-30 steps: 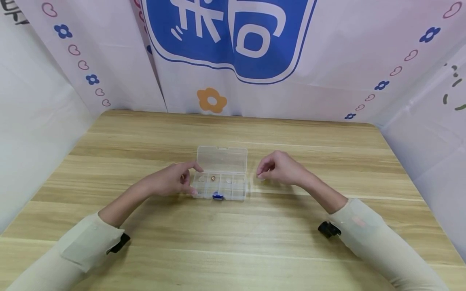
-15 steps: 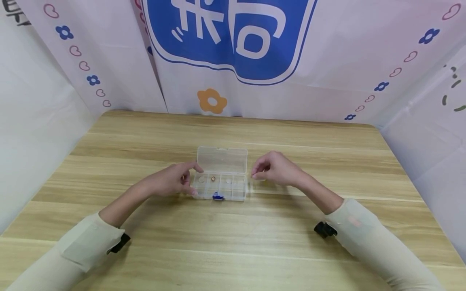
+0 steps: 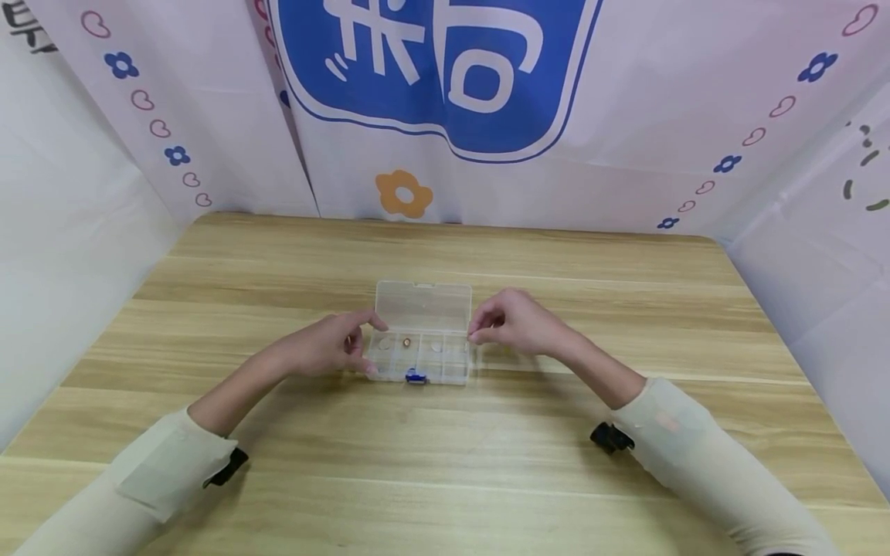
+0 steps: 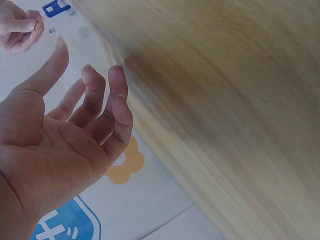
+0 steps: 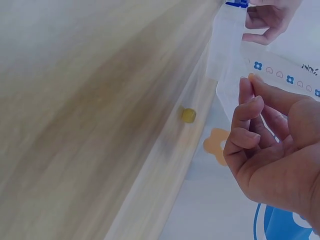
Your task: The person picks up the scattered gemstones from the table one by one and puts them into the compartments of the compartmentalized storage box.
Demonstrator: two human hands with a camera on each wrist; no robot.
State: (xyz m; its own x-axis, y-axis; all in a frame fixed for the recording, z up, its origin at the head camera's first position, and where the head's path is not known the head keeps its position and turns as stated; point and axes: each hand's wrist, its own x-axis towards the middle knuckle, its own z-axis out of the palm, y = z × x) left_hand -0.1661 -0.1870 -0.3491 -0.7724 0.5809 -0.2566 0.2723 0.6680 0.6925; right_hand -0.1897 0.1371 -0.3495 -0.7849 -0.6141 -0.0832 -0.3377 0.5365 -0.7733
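Note:
A clear plastic compartment box (image 3: 455, 371) stands on the table with its lid (image 3: 424, 305) raised at the back and a blue latch (image 3: 416, 376) in front. Its back compartments hold a copper-brown bead (image 3: 406, 342) and pale, see-through round pieces (image 3: 436, 347). My left hand (image 3: 323, 345) spans the box's left end, thumb at the front corner and index finger at the back. At the right end, my right hand (image 3: 518, 324) pinches a tiny orange piece (image 5: 251, 76) between thumb and index finger; the fingertips cover most of it.
A yellow bead (image 5: 188, 115) lies on the wooden table (image 3: 417, 471), just under the right hand. Behind the table hangs a white printed cloth (image 3: 556, 193), with white sheets along both sides.
My right hand has moved left, from beside the box to its right end, still pinching the small piece. The left hand and the box have stayed in place.

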